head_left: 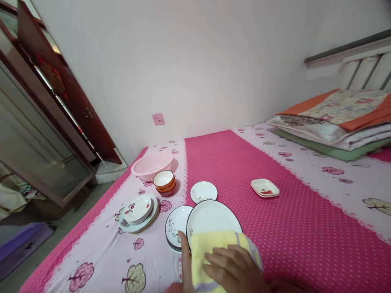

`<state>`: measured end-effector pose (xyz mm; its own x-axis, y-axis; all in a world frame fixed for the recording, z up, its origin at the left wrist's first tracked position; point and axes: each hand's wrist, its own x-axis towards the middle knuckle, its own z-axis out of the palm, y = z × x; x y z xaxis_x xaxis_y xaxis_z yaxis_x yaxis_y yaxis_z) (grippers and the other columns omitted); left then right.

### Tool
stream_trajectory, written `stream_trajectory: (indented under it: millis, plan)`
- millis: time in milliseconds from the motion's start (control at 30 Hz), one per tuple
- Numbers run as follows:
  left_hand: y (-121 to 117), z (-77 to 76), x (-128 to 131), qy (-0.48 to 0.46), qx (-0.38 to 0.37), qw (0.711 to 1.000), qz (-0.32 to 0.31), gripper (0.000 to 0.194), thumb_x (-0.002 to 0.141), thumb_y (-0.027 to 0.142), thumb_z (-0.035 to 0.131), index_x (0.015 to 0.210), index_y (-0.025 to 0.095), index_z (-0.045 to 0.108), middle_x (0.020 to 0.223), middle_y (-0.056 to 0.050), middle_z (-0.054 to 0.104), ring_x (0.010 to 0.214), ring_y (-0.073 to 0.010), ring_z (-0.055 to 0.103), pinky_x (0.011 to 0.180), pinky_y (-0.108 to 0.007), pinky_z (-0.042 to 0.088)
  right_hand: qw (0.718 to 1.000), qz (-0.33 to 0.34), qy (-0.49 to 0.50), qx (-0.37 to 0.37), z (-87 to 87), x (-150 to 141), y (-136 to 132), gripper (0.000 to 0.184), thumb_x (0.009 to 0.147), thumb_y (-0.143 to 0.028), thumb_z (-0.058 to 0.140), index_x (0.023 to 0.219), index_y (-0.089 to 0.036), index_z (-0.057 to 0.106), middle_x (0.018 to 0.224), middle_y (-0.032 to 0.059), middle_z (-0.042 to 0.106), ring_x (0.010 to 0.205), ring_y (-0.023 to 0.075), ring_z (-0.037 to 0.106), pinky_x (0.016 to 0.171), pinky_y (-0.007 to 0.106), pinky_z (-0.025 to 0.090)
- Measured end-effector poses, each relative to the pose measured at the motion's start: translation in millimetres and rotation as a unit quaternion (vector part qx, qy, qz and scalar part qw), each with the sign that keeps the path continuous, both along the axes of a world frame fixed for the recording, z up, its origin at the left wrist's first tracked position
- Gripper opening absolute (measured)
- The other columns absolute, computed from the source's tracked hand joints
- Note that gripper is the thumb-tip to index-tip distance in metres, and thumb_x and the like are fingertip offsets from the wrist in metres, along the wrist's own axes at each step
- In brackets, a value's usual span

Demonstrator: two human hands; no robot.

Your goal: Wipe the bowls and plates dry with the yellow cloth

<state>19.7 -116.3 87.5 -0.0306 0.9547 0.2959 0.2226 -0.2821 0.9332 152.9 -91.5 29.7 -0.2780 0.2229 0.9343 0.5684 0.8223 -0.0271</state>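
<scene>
My left hand [184,264] grips the left rim of a large white plate with a dark edge [210,217], its thumb lying over the rim. A yellow cloth [210,246] covers the near part of that plate. My right hand [233,268] lies flat on the cloth with its fingers stretched out to the left, pressing it against the plate. The plate is held just above the pink bedspread [290,228], beside a stack of small flowered plates [175,228].
On the bedspread sit a pink basin [152,165], stacked orange bowls [165,183], a pile of flowered plates [139,211], a single small plate [203,191] and square dishes [264,188]. Folded bedding [336,122] lies at the far right. A door and cabinet stand at the left.
</scene>
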Motion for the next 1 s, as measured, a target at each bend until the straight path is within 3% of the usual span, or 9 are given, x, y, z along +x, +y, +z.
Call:
stream_trajectory:
  millis: [33, 100, 200, 267, 367, 533, 700, 833, 1000]
  plan:
    - [-5.2, 0.3, 1.1, 0.033, -0.013, 0.999, 0.034, 0.069, 0.098, 0.072, 0.042, 0.099, 0.014, 0.079, 0.088, -0.012, 0.079, 0.073, -0.0204, 0.073, 0.068, -0.037, 0.065, 1.0, 0.004, -0.011, 0.009, 7.4, -1.9, -0.3, 0.038, 0.112, -0.027, 0.038, 0.1, -0.031, 0.074, 0.098, -0.0046, 0.081, 0.099, 0.0144, 0.071, 0.106, 0.034, 0.04]
    - [-12.7, -1.1, 8.2, -0.004, -0.051, 0.995, 0.085, 0.051, 0.093, 0.063, 0.058, 0.103, 0.018, 0.08, 0.097, -0.016, 0.08, 0.087, -0.0296, 0.077, 0.077, -0.048, 0.065, 0.998, 0.023, -0.059, 0.008, 26.5, -2.5, 1.0, 0.038, 0.112, -0.027, 0.036, 0.112, -0.03, 0.074, 0.109, -0.0037, 0.081, 0.109, 0.0142, 0.069, 0.109, 0.032, 0.039]
    - [-11.1, -3.7, 27.7, -0.205, -0.052, 0.969, 0.125, 0.037, 0.097, 0.046, 0.056, 0.116, 0.024, 0.078, 0.119, -0.018, 0.078, 0.121, -0.0399, 0.07, 0.11, -0.063, 0.049, 0.997, 0.029, -0.068, -0.008, 52.6, -3.3, 7.6, 0.043, 0.114, -0.026, 0.031, 0.119, -0.024, 0.074, 0.119, -0.0014, 0.08, 0.118, 0.0152, 0.066, 0.115, 0.033, 0.034]
    - [-2.9, -3.8, 39.1, -0.376, -0.043, 0.92, 0.103, 0.04, 0.101, 0.042, 0.047, 0.125, 0.024, 0.074, 0.125, -0.017, 0.075, 0.131, -0.0406, 0.064, 0.118, -0.065, 0.04, 1.0, 0.013, -0.002, -0.018, 62.2, -6.3, 14.5, 0.044, 0.114, -0.024, 0.031, 0.114, -0.023, 0.075, 0.116, -0.0005, 0.081, 0.118, 0.0161, 0.065, 0.117, 0.035, 0.031]
    - [8.8, -3.2, 43.6, -0.494, -0.055, 0.867, 0.035, 0.046, 0.102, 0.042, 0.045, 0.139, 0.022, 0.065, 0.132, -0.018, 0.072, 0.132, -0.0396, 0.063, 0.111, -0.064, 0.049, 0.999, -0.009, 0.026, -0.044, 66.3, -8.6, 24.9, 0.042, 0.113, -0.025, 0.033, 0.115, -0.023, 0.075, 0.116, 0.0008, 0.08, 0.118, 0.0182, 0.065, 0.114, 0.038, 0.032]
    - [10.1, -8.6, 27.7, -0.607, -0.118, 0.784, -0.058, 0.066, 0.098, 0.056, 0.054, 0.15, 0.016, 0.057, 0.145, -0.022, 0.063, 0.138, -0.0387, 0.058, 0.11, -0.059, 0.052, 0.995, -0.047, -0.004, -0.089, 64.4, 7.0, 33.1, 0.038, 0.109, -0.015, 0.037, 0.119, -0.02, 0.073, 0.122, 0.0045, 0.078, 0.12, 0.0242, 0.062, 0.103, 0.042, 0.036]
    - [5.1, -15.6, 14.0, -0.63, -0.153, 0.754, -0.104, 0.077, 0.096, 0.073, 0.044, 0.137, 0.013, 0.07, 0.149, -0.023, 0.061, 0.147, -0.0387, 0.049, 0.119, -0.056, 0.043, 0.987, -0.071, -0.032, -0.138, 52.3, 26.2, 26.5, 0.039, 0.103, -0.008, 0.039, 0.121, -0.02, 0.072, 0.126, 0.0058, 0.077, 0.115, 0.0268, 0.062, 0.096, 0.041, 0.039]
    - [4.4, -19.4, 5.7, -0.631, -0.165, 0.74, -0.165, 0.071, 0.1, 0.07, 0.038, 0.129, 0.019, 0.077, 0.148, -0.017, 0.064, 0.15, -0.035, 0.046, 0.125, -0.054, 0.033, 0.988, -0.08, -0.027, -0.129, 31.4, 34.5, 15.3, 0.04, 0.105, -0.014, 0.035, 0.117, -0.021, 0.072, 0.12, 0.0061, 0.079, 0.107, 0.0275, 0.063, 0.091, 0.042, 0.038]
    - [10.0, -22.8, 4.9, -0.631, -0.165, 0.753, -0.09, 0.066, 0.1, 0.068, 0.041, 0.119, 0.02, 0.081, 0.13, -0.016, 0.076, 0.132, -0.035, 0.064, 0.117, -0.052, 0.045, 0.992, -0.051, -0.032, -0.111, 7.6, 41.3, -0.1, 0.042, 0.11, -0.032, 0.031, 0.113, -0.023, 0.072, 0.111, 0.007, 0.08, 0.102, 0.0258, 0.065, 0.087, 0.04, 0.039]
